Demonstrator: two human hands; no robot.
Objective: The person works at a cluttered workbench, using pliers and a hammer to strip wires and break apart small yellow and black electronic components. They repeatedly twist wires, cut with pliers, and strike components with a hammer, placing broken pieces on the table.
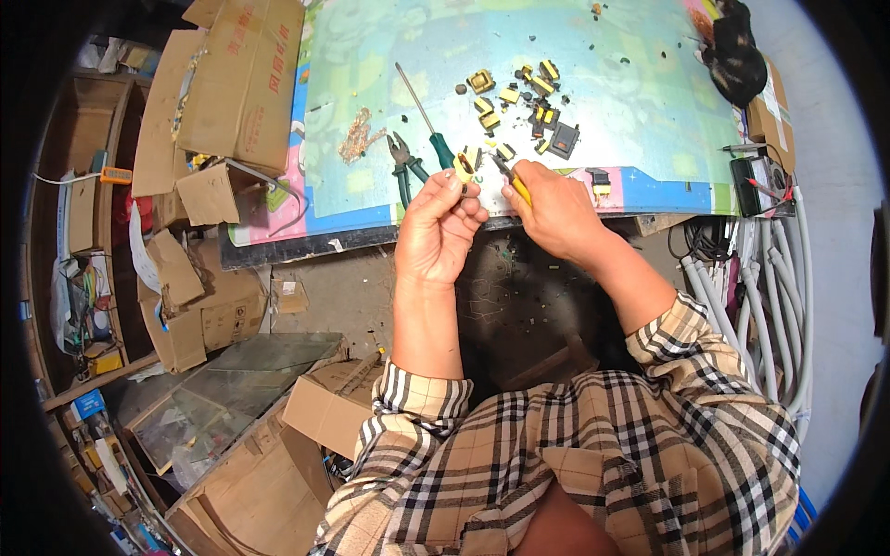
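Between the thumb and fingers of my left hand (436,229) is a small yellow transformer (466,164) with copper-coloured winding showing. My right hand (560,211) is closed around a hand tool with yellow handles (522,192), probably cutters or pliers. Its dark tip points at the transformer; whether they touch I cannot tell. Just left of my hands lie green-handled pliers (404,169) and a screwdriver (439,144) with a green handle. Beyond my hands are several loose yellow-and-black transformer parts (509,96), with a larger dark block (564,140) among them. Another transformer (601,183) sits near the table edge.
A tangle of copper wire (356,137) lies on the table mat (389,56). Large cardboard boxes (236,83) stand at the left. A dark cat (734,57) rests at the far right corner, above a black meter-like device (753,185). Grey pipes (781,296) lean below it.
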